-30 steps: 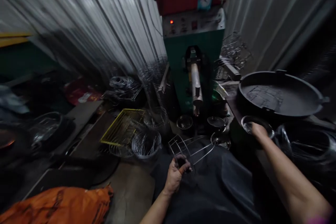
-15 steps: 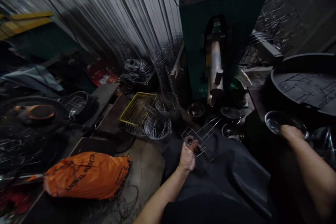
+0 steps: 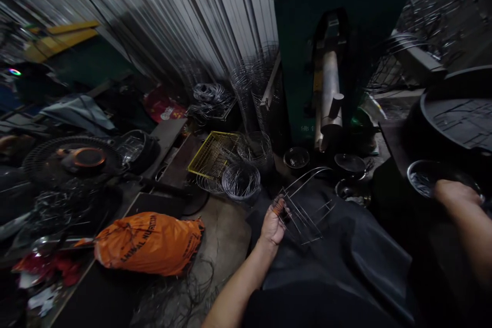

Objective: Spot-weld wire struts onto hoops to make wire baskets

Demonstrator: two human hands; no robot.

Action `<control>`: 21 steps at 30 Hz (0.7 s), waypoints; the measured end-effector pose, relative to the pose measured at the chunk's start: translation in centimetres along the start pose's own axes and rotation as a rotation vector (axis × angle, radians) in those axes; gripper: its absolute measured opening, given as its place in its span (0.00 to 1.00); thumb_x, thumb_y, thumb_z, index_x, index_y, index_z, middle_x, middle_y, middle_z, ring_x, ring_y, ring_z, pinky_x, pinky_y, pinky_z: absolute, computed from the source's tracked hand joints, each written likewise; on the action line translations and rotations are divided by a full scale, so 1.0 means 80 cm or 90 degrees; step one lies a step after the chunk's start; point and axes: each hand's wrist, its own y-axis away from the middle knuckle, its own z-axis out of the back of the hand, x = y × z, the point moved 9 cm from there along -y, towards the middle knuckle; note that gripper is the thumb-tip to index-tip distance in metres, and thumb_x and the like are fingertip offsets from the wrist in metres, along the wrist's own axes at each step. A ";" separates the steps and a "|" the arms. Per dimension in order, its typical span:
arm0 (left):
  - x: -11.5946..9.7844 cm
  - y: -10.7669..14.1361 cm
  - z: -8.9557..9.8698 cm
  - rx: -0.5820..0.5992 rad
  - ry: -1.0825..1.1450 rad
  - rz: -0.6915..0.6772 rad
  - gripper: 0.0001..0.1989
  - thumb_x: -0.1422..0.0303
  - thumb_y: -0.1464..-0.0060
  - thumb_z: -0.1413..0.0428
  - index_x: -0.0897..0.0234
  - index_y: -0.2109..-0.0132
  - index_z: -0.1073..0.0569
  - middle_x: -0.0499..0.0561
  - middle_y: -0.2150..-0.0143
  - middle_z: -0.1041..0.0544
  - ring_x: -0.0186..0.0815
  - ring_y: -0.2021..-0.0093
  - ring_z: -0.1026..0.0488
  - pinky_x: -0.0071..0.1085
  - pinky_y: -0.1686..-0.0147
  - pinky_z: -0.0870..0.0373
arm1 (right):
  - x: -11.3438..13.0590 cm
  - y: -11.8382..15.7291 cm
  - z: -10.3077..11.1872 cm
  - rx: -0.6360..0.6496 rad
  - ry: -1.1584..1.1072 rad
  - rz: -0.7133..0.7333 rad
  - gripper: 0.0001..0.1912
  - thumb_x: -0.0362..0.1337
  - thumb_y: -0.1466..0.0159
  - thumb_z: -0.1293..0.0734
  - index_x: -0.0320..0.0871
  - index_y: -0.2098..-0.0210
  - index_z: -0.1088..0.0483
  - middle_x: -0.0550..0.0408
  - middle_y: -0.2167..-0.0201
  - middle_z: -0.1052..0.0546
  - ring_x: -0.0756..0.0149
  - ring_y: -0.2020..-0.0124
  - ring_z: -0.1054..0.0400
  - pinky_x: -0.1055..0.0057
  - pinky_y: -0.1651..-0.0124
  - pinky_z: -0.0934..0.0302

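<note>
My left hand [image 3: 273, 224] is closed round one side of a small wire rack [image 3: 303, 215], with thin crossing rods and a curved end, held up over the dark apron [image 3: 357, 236] on my lap. To the right, my right hand [image 3: 455, 193] reaches into a round metal bowl [image 3: 421, 178] that has thin wire pieces in it. Its fingers are hidden inside the bowl, so I cannot see what they touch. Beyond the rack, the metal arm of a green machine [image 3: 330, 87] juts toward me.
Small bowls [image 3: 296, 158] sit under the machine. Left of them are a yellow wire basket [image 3: 209, 154] and a round container of wires [image 3: 241, 182]. An orange bag [image 3: 149, 243] lies at lower left near a fan [image 3: 73, 159]. A large black pan [image 3: 461, 107] stands at right.
The view has shifted, so the scene sits farther right. The wire rack has turned in my left hand, now showing its curved end. My right hand stays at the bowl.
</note>
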 end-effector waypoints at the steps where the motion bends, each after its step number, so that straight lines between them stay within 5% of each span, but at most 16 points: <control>1: 0.002 0.000 0.002 -0.002 0.004 0.006 0.25 0.66 0.73 0.33 0.65 0.63 0.30 0.41 0.77 0.33 0.24 0.79 0.35 0.22 0.78 0.39 | -0.007 0.003 -0.003 0.037 0.029 -0.043 0.10 0.23 0.43 0.40 0.22 0.70 0.27 0.15 0.60 0.35 0.41 0.51 0.42 0.57 0.69 0.52; 5: 0.004 0.000 0.007 -0.001 0.001 0.007 0.23 0.66 0.72 0.33 0.64 0.64 0.31 0.41 0.76 0.33 0.24 0.78 0.34 0.22 0.78 0.39 | -0.008 0.034 0.022 0.012 0.065 -0.102 0.18 0.31 0.39 0.40 0.22 0.54 0.33 0.18 0.55 0.37 0.44 0.49 0.44 0.58 0.67 0.52; 8: 0.001 0.001 0.000 0.027 -0.022 -0.011 0.23 0.66 0.71 0.33 0.62 0.64 0.32 0.40 0.76 0.33 0.24 0.78 0.34 0.23 0.76 0.38 | 0.026 0.086 0.046 -0.065 -0.050 -0.009 0.21 0.41 0.41 0.37 0.28 0.57 0.31 0.23 0.59 0.32 0.46 0.54 0.39 0.58 0.65 0.49; 10: -0.001 0.001 -0.013 0.068 -0.044 -0.037 0.24 0.66 0.69 0.34 0.61 0.63 0.33 0.40 0.76 0.32 0.25 0.78 0.33 0.24 0.75 0.37 | 0.065 0.134 0.047 -0.066 -0.251 0.104 0.18 0.42 0.42 0.37 0.33 0.61 0.29 0.35 0.63 0.28 0.52 0.60 0.35 0.64 0.65 0.46; 13: -0.001 0.004 -0.037 0.131 -0.065 -0.079 0.22 0.67 0.67 0.35 0.59 0.62 0.35 0.39 0.76 0.32 0.26 0.77 0.32 0.25 0.72 0.35 | 0.143 0.214 0.018 0.094 -0.552 0.286 0.17 0.48 0.47 0.37 0.39 0.69 0.29 0.49 0.72 0.27 0.60 0.69 0.34 0.69 0.68 0.43; 16: 0.006 0.010 -0.054 0.162 -0.068 -0.098 0.22 0.68 0.66 0.35 0.59 0.63 0.37 0.39 0.75 0.32 0.26 0.77 0.31 0.26 0.71 0.35 | 0.211 0.273 -0.011 0.244 -0.648 0.386 0.20 0.52 0.50 0.36 0.40 0.72 0.31 0.55 0.78 0.31 0.67 0.77 0.39 0.73 0.74 0.46; 21: 0.025 0.024 -0.056 0.188 -0.051 -0.097 0.21 0.69 0.64 0.36 0.59 0.62 0.38 0.41 0.72 0.31 0.27 0.75 0.31 0.27 0.69 0.34 | 0.250 0.304 -0.014 0.293 -0.667 0.447 0.20 0.53 0.48 0.38 0.40 0.74 0.34 0.59 0.81 0.36 0.73 0.80 0.45 0.76 0.79 0.52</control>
